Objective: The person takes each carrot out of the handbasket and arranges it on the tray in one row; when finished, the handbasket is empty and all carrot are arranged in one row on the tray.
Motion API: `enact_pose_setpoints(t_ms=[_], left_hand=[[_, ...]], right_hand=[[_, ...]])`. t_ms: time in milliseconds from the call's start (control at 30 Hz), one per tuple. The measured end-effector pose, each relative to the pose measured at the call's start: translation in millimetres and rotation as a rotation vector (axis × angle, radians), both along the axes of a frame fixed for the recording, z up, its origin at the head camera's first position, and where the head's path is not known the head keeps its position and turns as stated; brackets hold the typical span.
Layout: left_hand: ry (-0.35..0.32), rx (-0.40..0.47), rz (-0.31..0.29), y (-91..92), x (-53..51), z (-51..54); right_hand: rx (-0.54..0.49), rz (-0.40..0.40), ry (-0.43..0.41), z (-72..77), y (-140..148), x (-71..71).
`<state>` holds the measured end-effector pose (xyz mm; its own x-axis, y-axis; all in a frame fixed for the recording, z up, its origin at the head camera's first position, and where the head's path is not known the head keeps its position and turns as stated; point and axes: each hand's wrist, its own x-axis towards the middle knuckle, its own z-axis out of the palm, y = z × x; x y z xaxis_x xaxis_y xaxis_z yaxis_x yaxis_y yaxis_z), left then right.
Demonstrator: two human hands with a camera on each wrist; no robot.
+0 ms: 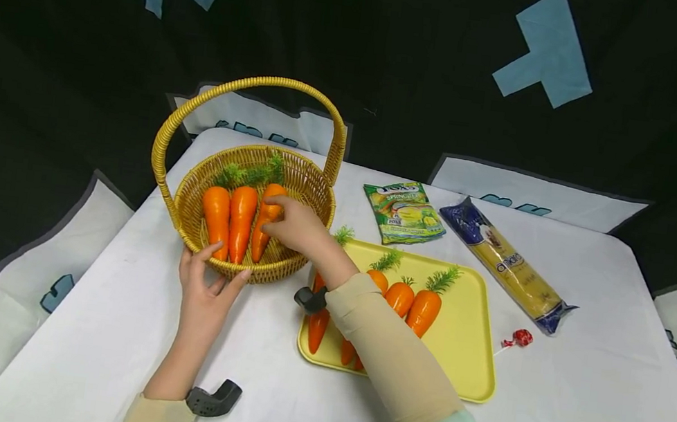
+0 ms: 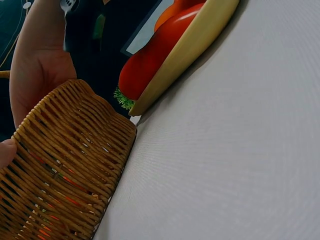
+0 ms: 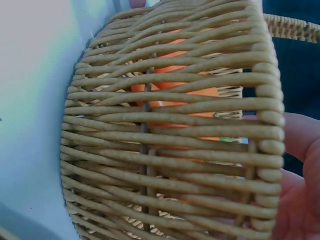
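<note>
We pinch carrot (image 1: 260, 240) in right hand (image 1: 298, 225), left hand (image 1: 205, 297) holding basket (image 1: 271, 272); early release might roll it onto two carrots (image 1: 241, 221) beside grip.

Studio-like set, black curtain backdrop (image 1: 393, 57), white-covered table (image 1: 567, 404)

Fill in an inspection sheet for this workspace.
Surface: white table.
Job's things: wicker basket with three carrots inside; yellow tray with at least four carrots, partly hidden by the right arm.
Clutter: green sweets bag beyond the tray; yellow-and-blue packet and red-wrapped lollipop to its right.
Hands: left hand holds the basket's near rim; right hand touches the rightmost carrot in the basket, grip unclear.
Cables: nothing seen that is plainly a cable.
Surroundings: black backdrop with pale blue shapes.
</note>
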<state>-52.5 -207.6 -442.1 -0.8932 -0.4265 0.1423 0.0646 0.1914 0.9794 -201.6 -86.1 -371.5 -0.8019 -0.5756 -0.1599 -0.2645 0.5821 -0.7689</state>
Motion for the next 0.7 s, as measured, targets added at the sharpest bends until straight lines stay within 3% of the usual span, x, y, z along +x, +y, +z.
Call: enact_pose_setpoints(t_ms=[200,500,700], left_hand=[[-0.002,0.014,-0.008,0.9,0.8,1.4],[-0.003,0.017,-0.009,0.2,0.3,1.4],[0.016,0.008,-0.009,0.8,-0.4,0.5]], right_hand=[[0.09,0.024,0.011,-1.3,-7.0,-2.9],[0.049,0.036,-0.067,-5.6,-12.4,-5.8],[0.089,0.035,-0.05,-12.2,-18.4,-6.5]])
